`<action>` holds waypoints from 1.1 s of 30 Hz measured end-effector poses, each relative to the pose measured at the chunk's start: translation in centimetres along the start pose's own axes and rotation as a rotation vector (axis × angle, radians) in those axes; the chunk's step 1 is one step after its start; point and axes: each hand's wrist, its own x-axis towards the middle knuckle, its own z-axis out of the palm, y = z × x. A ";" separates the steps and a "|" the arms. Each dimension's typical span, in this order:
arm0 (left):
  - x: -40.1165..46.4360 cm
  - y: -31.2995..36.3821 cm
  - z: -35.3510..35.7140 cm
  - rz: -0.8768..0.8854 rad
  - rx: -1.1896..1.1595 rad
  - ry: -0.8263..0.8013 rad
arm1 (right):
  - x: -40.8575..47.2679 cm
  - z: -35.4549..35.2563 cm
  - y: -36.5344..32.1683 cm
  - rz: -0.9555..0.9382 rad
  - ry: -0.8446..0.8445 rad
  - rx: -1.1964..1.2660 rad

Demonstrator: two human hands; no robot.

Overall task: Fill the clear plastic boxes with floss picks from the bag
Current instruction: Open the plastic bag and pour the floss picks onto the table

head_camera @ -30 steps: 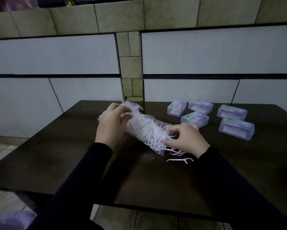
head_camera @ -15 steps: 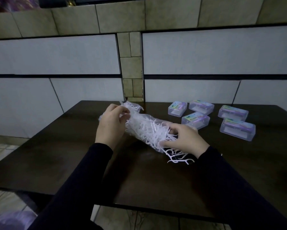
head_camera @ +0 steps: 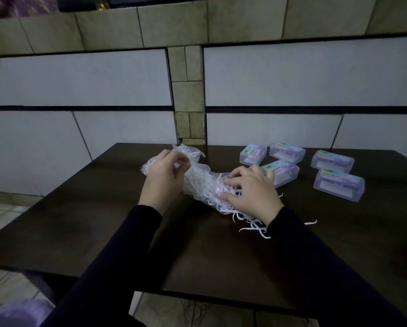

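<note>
**Ana:** More white plastic floss picks (head_camera: 249, 226) have spilled onto the dark wooden table (head_camera: 103, 220) since a second ago, and one now lies off by itself to the right of the wrist. The right hand (head_camera: 250, 193) has moved further over the mouth of the crinkled clear plastic bag (head_camera: 202, 182).

**Ben:** What is each hand doing?

**Ana:** The left hand (head_camera: 163, 175) pinches the far, closed end of the bag and holds it raised. The right hand's fingers are curled into the tangle of picks at the open end, raking them out.

**Ben:** And the boxes?

**Ana:** Five clear plastic boxes with coloured labels (head_camera: 338, 185) sit to the right. All look closed, and I see no loose picks in them. One lies just behind the right hand.

**Ben:** So filling hasn't begun. How should the emptying go?

**Ana:** I'd keep the closed end high and draw the picks out in small bunches. They snag on each other, so a hard pull could scatter them toward the table edge. Keeping the pile near the boxes would shorten the next step.
</note>
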 end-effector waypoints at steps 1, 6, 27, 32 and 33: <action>-0.1 0.1 0.1 0.008 -0.005 -0.014 | 0.2 0.0 -0.2 -0.034 -0.025 0.001; -0.4 0.1 0.4 -0.005 0.004 -0.055 | 0.7 0.1 -0.5 -0.095 -0.111 -0.110; 0.2 -1.4 -0.7 -0.047 0.075 0.139 | 1.0 -1.1 0.5 0.217 -0.124 -0.043; 0.3 -1.3 -0.7 -0.042 0.028 0.136 | 1.0 -1.1 -0.8 0.059 -0.073 -0.107; 0.3 -1.1 -0.6 -0.034 0.015 0.133 | 1.0 -0.9 -1.1 0.038 -0.050 -0.088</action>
